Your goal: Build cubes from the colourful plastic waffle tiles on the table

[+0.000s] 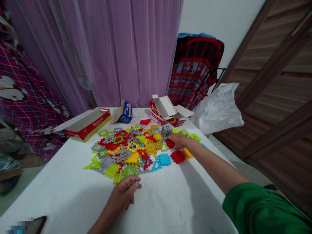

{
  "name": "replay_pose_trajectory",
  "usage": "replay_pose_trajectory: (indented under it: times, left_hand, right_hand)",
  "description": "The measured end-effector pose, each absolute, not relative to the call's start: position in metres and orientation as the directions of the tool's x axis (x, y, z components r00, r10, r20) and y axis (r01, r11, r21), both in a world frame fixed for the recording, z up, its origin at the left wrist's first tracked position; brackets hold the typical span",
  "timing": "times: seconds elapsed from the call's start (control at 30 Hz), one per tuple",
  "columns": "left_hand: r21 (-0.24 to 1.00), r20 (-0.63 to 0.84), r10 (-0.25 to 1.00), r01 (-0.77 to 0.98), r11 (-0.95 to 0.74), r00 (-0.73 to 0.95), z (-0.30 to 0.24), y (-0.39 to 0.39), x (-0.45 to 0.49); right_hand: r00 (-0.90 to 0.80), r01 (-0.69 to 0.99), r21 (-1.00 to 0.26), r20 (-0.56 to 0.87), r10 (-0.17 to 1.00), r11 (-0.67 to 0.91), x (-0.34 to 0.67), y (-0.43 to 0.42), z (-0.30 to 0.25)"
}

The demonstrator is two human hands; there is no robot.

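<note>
My right hand reaches to the right side of a heap of plastic interlocking tiles. Its fingers are closed on a red tile, partly covered by the hand. Just below that hand lie a stack of red tiles and a yellow tile; a grey lattice block stands beside it. In front of the heap, my left hand is near light green tiles. Its fingers are loosely bent, somewhat apart, and nothing shows in them.
Behind the heap are an opened red-green box, a blue box and opened red boxes on the white table. A clear plastic bag hangs at the right edge. A dark flat device lies at the lower left.
</note>
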State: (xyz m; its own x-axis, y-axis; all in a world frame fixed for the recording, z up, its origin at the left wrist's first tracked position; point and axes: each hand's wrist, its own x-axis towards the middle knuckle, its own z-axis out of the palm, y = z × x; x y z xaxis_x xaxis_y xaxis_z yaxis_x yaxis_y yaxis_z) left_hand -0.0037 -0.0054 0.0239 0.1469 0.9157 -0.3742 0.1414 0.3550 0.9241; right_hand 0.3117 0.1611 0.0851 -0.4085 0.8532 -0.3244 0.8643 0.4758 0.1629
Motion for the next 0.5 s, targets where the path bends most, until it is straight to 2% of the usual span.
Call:
replay_pose_trajectory:
  times: [0.13, 0.27, 0.4, 0.5]
  left_hand:
    - [0.921, -0.379, 0.914, 0.160, 0.356, 0.145, 0.027, -0.006, -0.004]
    - [0.919, -0.381, 0.914, 0.167, 0.358, 0.140, 0.028, -0.006, -0.004]
    - [0.935, -0.345, 0.929, 0.138, 0.327, 0.134, 0.019, -0.003, -0.004]
    - [0.944, -0.325, 0.938, 0.096, 0.315, 0.123, 0.012, 0.000, -0.006]
  right_hand:
    - [-0.390, 0.881, 0.145, -0.315, 0.865, 0.450, 0.314, 0.162, 0.090]
    - [-0.396, 0.900, 0.098, -0.223, 0.891, 0.425, 0.322, 0.159, 0.112]
    - [-0.364, 0.930, 0.053, -0.009, 0.931, 0.364, 0.329, 0.148, 0.137]
    - [-0.275, 0.950, -0.087, 0.224, 0.935, 0.300, 0.322, 0.127, 0.138]
